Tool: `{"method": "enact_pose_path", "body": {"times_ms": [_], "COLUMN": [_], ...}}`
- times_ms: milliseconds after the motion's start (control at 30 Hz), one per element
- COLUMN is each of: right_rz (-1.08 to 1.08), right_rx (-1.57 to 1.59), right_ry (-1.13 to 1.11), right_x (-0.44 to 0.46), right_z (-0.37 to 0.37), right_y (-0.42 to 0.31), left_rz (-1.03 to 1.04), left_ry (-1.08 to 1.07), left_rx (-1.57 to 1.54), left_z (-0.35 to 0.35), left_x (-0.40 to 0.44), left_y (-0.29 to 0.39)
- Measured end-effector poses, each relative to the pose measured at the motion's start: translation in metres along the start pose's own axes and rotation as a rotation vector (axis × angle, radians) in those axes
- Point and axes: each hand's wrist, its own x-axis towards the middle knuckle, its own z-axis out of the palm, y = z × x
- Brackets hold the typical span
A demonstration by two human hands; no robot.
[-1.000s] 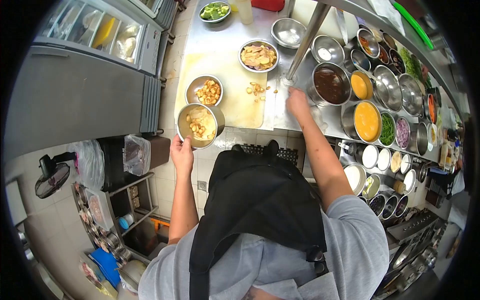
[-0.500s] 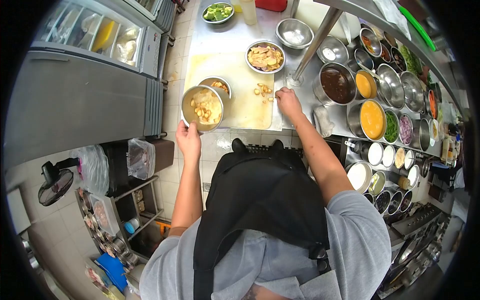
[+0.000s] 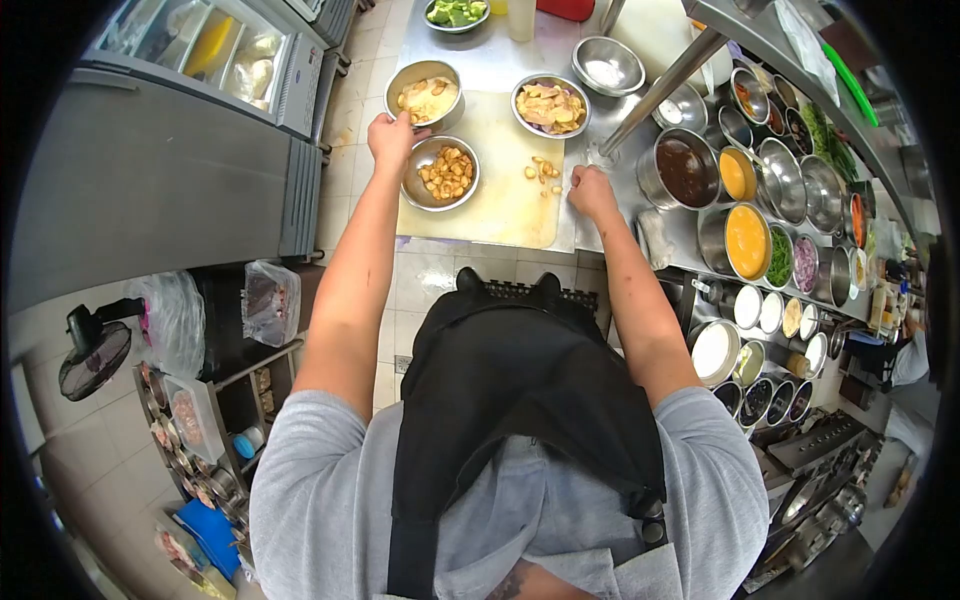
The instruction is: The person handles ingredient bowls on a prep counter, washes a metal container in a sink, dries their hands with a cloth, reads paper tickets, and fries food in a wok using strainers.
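My left hand (image 3: 392, 138) grips the near rim of a deep metal pot (image 3: 452, 108), which holds a pale, yellowish food with a few brown pieces. The pot is at the far left of the cutting board (image 3: 485, 218). Just below it, a metal bowl (image 3: 412, 186) of golden-brown pieces (image 3: 447, 174), perhaps garlic cloves, stands on the board. My right hand (image 3: 592, 190) is closed beside the board's right edge; whatever its fingers may hold is hidden. Several loose golden-brown pieces (image 3: 542, 170) lie on the board to its left.
Beyond the board are a bowl of sliced pale food (image 3: 551, 106), a bowl of green pieces (image 3: 455, 13) and a bare metal bowl (image 3: 608, 66). A steel post (image 3: 665, 88) rises at the right. Pots of dark sauce (image 3: 686, 168) and orange liquid (image 3: 748, 242) stand there.
My left hand has moved the pot away from me, from in front of the bowl of golden-brown pieces to behind it, uncovering that bowl. My right hand stays near the loose pieces.
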Motion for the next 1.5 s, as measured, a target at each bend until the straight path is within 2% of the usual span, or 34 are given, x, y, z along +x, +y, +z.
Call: {"method": "enact_pose_path", "body": {"times_ms": [33, 167, 200, 233, 267, 300, 367, 433, 500, 533, 633, 700, 767, 833, 900, 967, 1100, 1233, 1400, 1500], "right_rz": [-0.006, 0.022, 0.102, 0.179, 0.166, 0.156, 0.136, -0.018, -0.124, -0.190, -0.171, -0.193, -0.221, -0.276, -0.340, -0.524, -0.450, -0.480, -0.532, -0.589], "right_rx": [0.007, 0.010, 0.139, 0.270, 0.271, 0.373, 0.478, 0.694, 0.690, 0.695, 0.581, 0.464, 0.350, -0.011, 0.006, -0.070, 0.006, 0.200, 0.279, 0.282], "right_ry": [0.006, -0.033, -0.047, -0.065, -0.077, -0.093, -0.120, -0.208, -0.282, -0.273, -0.291, -0.237, -0.186, -0.096, -0.080, 0.049, 0.112, 0.227, 0.252, 0.211], "right_x": [0.000, 0.000, -0.003, -0.005, -0.007, -0.008, -0.008, -0.010, 0.000, 0.007, 0.014, 0.017, 0.019, 0.015, 0.006, -0.005, -0.017, -0.032, -0.041, -0.055], "right_z": [0.000, -0.011, -0.022, -0.030, -0.035, -0.039, -0.045, -0.050, -0.039, -0.026, -0.023, -0.031, -0.036, -0.025, -0.010, 0.001, 0.027, 0.035, 0.040, 0.040], "right_y": [0.000, 0.000, -0.004, -0.009, -0.017, -0.025, -0.048, -0.088, -0.123, -0.135, -0.176, -0.163, -0.137, -0.098, -0.080, -0.076, -0.069, -0.073, -0.075, -0.076], "left_rz": [-0.068, -0.188, -0.192, -0.158, -0.123, -0.005, 0.180, 0.196, 0.211, 0.158, 0.052, -0.004, -0.117, -0.114, -0.114, -0.169, -0.204, -0.236, -0.391, -0.423], "left_ry": [0.001, -0.026, -0.016, -0.017, -0.015, 0.048, 0.115, 0.139, 0.152, 0.072, -0.064, -0.122, -0.125, -0.113, -0.109, -0.089, -0.100, -0.122, -0.217, -0.188], "left_rx": [-0.077, -0.032, -0.035, 0.129, 0.295, 0.579, 0.733, 0.752, 0.768, 0.728, 0.610, 0.537, 0.317, 0.272, 0.232, 0.199, 0.170, 0.063, -0.001, -0.045], "left_z": [0.002, 0.001, -0.001, -0.005, -0.013, -0.026, -0.045, -0.061, -0.070, -0.072, -0.073, -0.070, -0.066, -0.066, -0.066, -0.069, -0.087, -0.103, -0.108, -0.091], "left_x": [0.006, 0.009, 0.005, -0.001, -0.004, 0.002, -0.018, -0.031, -0.045, -0.052, -0.056, -0.063, -0.082, -0.096, -0.113, -0.128, -0.169, -0.233, -0.285, -0.304], "left_y": [-0.004, -0.017, -0.019, -0.022, -0.022, -0.039, -0.043, -0.053, -0.057, -0.058, -0.077, -0.087, -0.075, -0.073, -0.073, -0.071, -0.074, -0.081, -0.134, -0.173]}}
